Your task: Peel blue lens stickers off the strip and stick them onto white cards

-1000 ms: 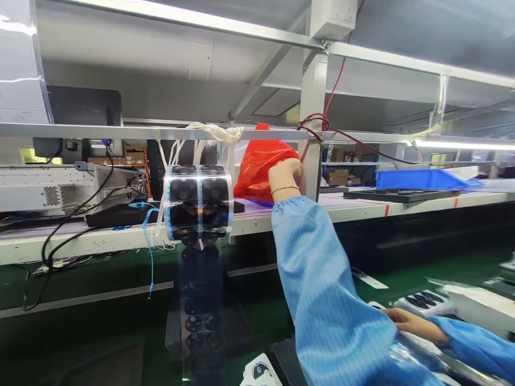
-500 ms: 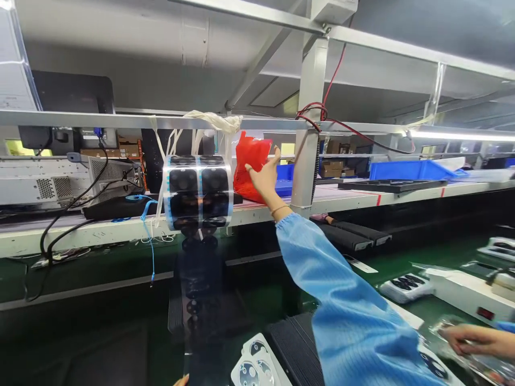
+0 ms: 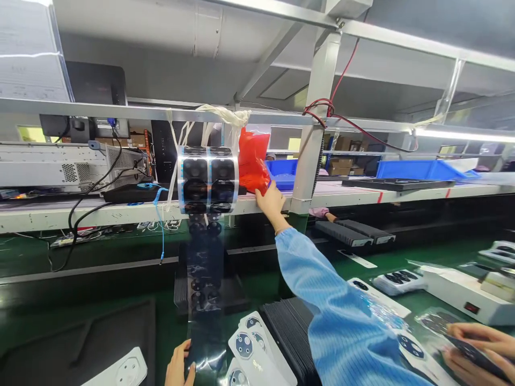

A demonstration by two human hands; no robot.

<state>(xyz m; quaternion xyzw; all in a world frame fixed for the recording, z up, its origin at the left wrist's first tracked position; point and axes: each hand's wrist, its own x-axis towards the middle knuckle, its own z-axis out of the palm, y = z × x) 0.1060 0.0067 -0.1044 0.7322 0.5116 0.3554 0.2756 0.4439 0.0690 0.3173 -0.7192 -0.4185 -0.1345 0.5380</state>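
My right hand point(image 3: 271, 202), in a blue sleeve, has its fingers closed on the lower corner of a red plastic bag point(image 3: 253, 158) at the shelf edge. Left of the bag hangs a roll of film with black circular stickers point(image 3: 208, 182), tied by white cords to a metal bar. A clear strip point(image 3: 206, 268) runs down from the roll. My left hand point(image 3: 179, 365) grips the strip's left edge low in the view, with the palm partly cut off. White phone-back-shaped panels with round camera cutouts point(image 3: 257, 348) lie just right of the strip.
A stack of black sheets point(image 3: 292, 335) stands beside the panels. A black tray point(image 3: 80, 343) lies at left with another white panel point(image 3: 120, 370). Another person's hands point(image 3: 478, 348) hold a dark panel at lower right. A metal post point(image 3: 316, 123) rises right of the bag.
My right hand has moved from the bag's upper right down to its lower corner. The view has tilted down and left, bringing more of my left hand and the strip into sight.
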